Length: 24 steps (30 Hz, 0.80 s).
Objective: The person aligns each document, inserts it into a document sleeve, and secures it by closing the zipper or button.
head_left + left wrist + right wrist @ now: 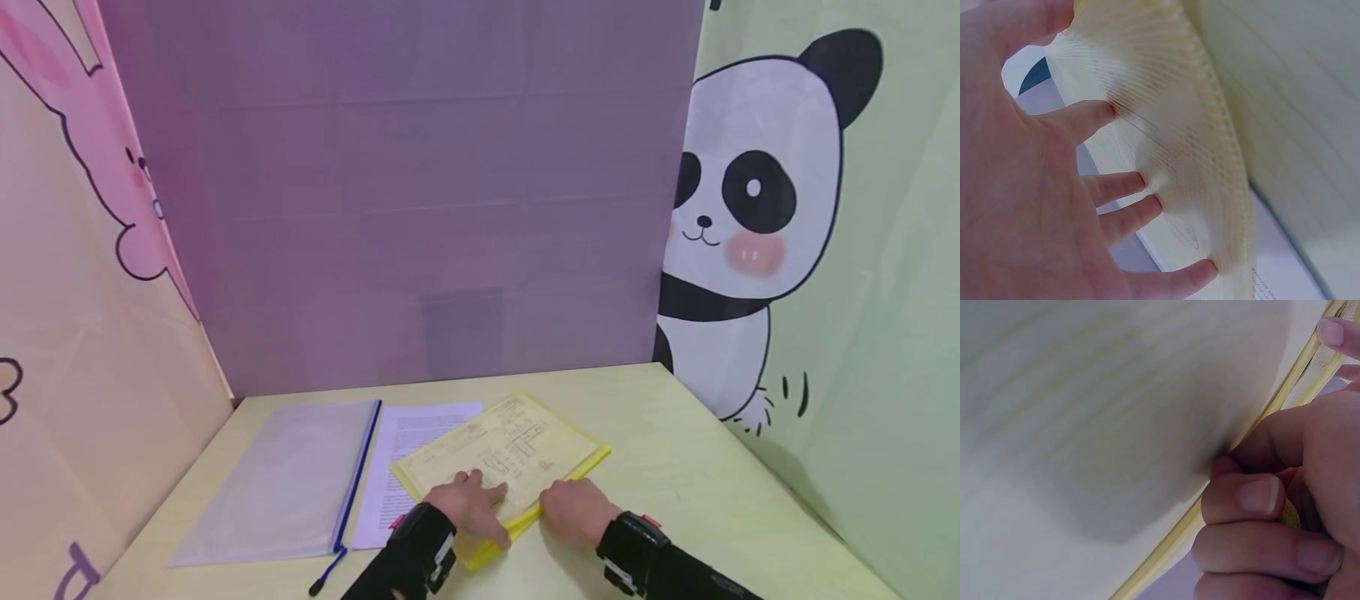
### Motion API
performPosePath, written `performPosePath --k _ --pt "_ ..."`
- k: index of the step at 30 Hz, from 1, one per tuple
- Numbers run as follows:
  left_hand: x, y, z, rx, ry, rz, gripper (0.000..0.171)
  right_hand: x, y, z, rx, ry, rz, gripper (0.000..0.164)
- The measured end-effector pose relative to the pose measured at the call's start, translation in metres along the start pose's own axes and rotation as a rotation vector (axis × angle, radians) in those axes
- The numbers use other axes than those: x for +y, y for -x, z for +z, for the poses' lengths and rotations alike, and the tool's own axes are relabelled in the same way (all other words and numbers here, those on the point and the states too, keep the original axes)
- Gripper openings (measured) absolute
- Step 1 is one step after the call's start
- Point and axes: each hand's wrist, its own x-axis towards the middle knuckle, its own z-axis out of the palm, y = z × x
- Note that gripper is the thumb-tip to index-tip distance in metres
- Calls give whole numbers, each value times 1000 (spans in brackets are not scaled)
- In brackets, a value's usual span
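A yellow mesh zip pouch (pixel 517 450) lies aslant on the table, with a printed sheet of line drawings showing through it. My left hand (pixel 471 504) presses on its near left part with fingers spread, and its thumb lies at the zip edge. In the left wrist view those fingertips (pixel 1129 182) dent the mesh. At the pouch's near edge, my right hand (pixel 577 510) has curled fingers and pinches the yellow zip (pixel 1172 547). A bit of yellow woven material (pixel 1290 514) shows inside that hand; the slider itself is hidden.
A clear folder (pixel 285 483) with a blue zip edge (pixel 358 475) and a dangling blue pull (pixel 326 573) lies on the left. A printed sheet (pixel 397 446) lies partly under the pouch. Panels with a rabbit and a panda (pixel 757 183) stand around the table (pixel 720 500).
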Motion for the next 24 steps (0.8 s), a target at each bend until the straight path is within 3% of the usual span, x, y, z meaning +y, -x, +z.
performPosePath --k 11,18,24 --pt "0 -3 0 -20 5 -17 81 -1 0 -2 -18 10 16 17" --pt "-4 -14 8 -9 3 -16 83 -3 0 -5 -28 4 31 18" --pt "-3 -11 5 -4 -4 -11 82 -6 1 -2 8 10 -20 16"
